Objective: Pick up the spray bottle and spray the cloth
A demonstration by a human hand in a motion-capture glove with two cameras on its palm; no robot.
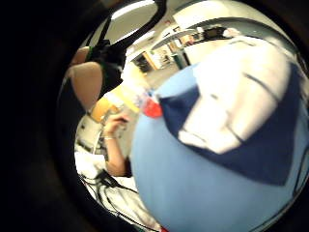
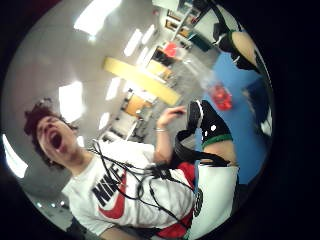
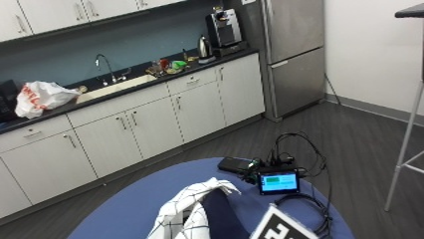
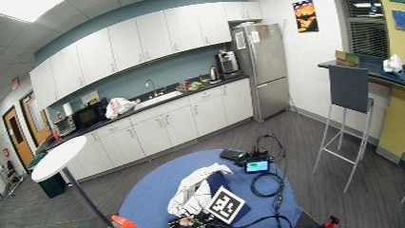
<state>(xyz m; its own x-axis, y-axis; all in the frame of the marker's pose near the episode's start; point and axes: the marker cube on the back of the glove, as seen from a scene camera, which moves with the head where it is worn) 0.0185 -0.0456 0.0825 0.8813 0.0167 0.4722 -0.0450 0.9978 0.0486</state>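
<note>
While the gloved right hand (image 2: 207,125) spreads its fingers, holding nothing, the spray bottle (image 2: 220,94) sits on the table (image 1: 193,193) just beyond its fingertips. The cloth (image 1: 231,106) lies close by the palm, and the bare hand (image 2: 170,114) is raised farther off.

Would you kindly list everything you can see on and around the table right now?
table: one, blue, round, before the kitchen counter
checked cloth: one, white, bunched on the table
dark cloth: one, navy, against the checked cloth
spray bottle: one, clear with red, on the table
screen: one, small, lit, among black cables on the table
marker board: one, black and white, near table edge
fridge: one, steel, beside the counter
hands: right hand, black glove, near the cloth; left hand, bare, raised
</note>
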